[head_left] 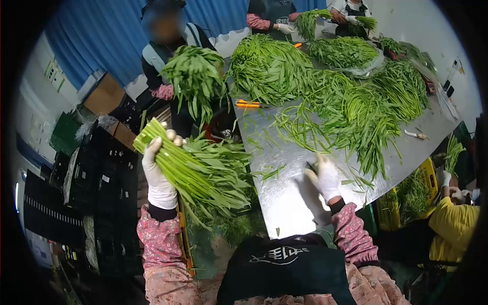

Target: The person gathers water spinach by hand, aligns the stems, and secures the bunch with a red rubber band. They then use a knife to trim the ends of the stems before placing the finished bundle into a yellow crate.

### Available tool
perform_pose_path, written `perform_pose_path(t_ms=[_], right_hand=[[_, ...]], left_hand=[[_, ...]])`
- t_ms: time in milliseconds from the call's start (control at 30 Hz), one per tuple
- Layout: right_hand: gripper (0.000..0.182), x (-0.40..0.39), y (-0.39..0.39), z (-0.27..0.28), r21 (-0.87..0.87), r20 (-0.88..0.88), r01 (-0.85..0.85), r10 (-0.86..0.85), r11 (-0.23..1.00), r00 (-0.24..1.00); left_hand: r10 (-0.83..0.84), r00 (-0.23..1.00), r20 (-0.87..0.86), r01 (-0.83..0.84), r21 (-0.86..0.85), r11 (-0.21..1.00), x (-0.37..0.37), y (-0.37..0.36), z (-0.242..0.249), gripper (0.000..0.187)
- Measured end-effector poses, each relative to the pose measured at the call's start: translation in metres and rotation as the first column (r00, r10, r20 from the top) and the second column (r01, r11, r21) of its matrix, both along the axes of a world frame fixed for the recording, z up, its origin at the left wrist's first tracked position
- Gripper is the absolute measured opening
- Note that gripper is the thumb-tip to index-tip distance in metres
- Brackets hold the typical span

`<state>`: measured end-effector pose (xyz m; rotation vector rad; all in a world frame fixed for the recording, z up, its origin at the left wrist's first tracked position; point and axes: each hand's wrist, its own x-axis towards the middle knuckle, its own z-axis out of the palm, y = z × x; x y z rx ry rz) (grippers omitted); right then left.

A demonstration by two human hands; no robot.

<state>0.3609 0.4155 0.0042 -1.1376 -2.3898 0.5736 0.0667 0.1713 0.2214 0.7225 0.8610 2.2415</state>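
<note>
In my left hand (158, 173) is a thick bunch of water spinach (188, 165), its cut stems toward the upper left and its leaves hanging to the lower right. White gloves cover both my hands. Low over the near part of the metal table (284, 203), my right hand (325, 178) has its thumb and fingers bent around a small dark thing (309, 166) that I cannot make out. Loose water spinach stems (300, 127) lie just beyond its fingertips.
Large heaps of water spinach (272, 66) cover the table's far side. An orange-handled tool (248, 103) lies at its left edge. A co-worker (173, 66) stands across, beside another leafy bunch (195, 76). Dark crates (101, 188) are stacked at left; a yellow crate (427, 178) stands at right.
</note>
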Motion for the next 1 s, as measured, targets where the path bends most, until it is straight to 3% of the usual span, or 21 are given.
perform_pose_path(t_ms=[33,167,233,300,367,433,600,700,767,833,867,933,1000], right_hand=[[0.075,-0.013,-0.008,0.027,0.12,-0.228,-0.136,0.161,0.983,0.96],[0.061,-0.055,-0.049,0.14,0.266,-0.564,-0.438,0.507,0.859,0.652],[0.051,-0.064,-0.052,0.152,0.369,-0.541,-0.487,0.609,0.792,0.581],[0.046,-0.063,-0.06,0.155,0.256,-0.576,-0.509,0.552,0.822,0.603],[0.043,-0.065,-0.06,0.145,0.227,-0.657,-0.525,0.527,0.821,0.539],[0.042,-0.068,-0.06,0.143,0.232,-0.632,-0.569,0.567,0.789,0.529],[0.02,-0.086,-0.075,0.131,0.336,-0.424,-0.443,0.553,0.832,0.717],[0.019,-0.083,-0.054,0.087,0.237,-0.245,-0.299,0.355,0.924,0.902],[0.029,-0.069,-0.01,0.05,0.009,0.241,-0.405,0.391,0.914,0.888],[0.04,-0.059,-0.007,0.063,-0.033,-0.14,-0.272,0.265,0.962,0.954],[0.06,-0.059,-0.01,0.092,-0.242,-0.378,-0.351,0.245,0.904,0.893],[0.085,-0.069,-0.036,0.157,-0.048,-0.604,-0.542,0.408,0.839,0.684],[0.121,-0.087,-0.054,0.173,0.159,-0.472,-0.673,0.655,0.722,0.59]], left_hand=[[-0.041,0.999,0.011,0.041,-0.022,0.999,0.004,0.007,0.0,0.034],[-0.203,0.976,0.073,0.2,0.05,0.978,0.019,0.034,0.006,0.04],[-0.222,0.975,0.032,0.215,0.137,0.967,0.02,0.041,0.009,0.043],[-0.23,0.973,0.032,0.221,0.184,0.958,0.02,0.041,0.012,0.042],[-0.221,0.974,0.047,0.207,0.213,0.955,0.015,0.039,0.008,0.042],[-0.235,0.97,0.055,0.215,0.248,0.945,0.009,0.037,0.001,0.042],[-0.316,0.945,0.083,0.275,0.32,0.907,-0.001,0.035,-0.009,0.042],[-0.247,0.963,0.11,0.204,0.307,0.93,-0.007,0.025,-0.011,0.041],[-0.168,0.984,0.06,0.148,0.253,0.956,-0.016,0.015,-0.015,0.043],[-0.057,0.998,-0.002,0.056,0.155,0.986,-0.015,0.007,-0.013,0.045],[-0.011,0.995,-0.094,0.02,0.089,0.996,-0.009,0.011,-0.012,0.047],[-0.005,0.989,-0.148,0.003,-0.018,1.0,0.01,0.023,-0.017,0.048],[-0.017,0.979,-0.203,-0.003,-0.099,0.995,0.037,0.041,-0.02,0.046]])
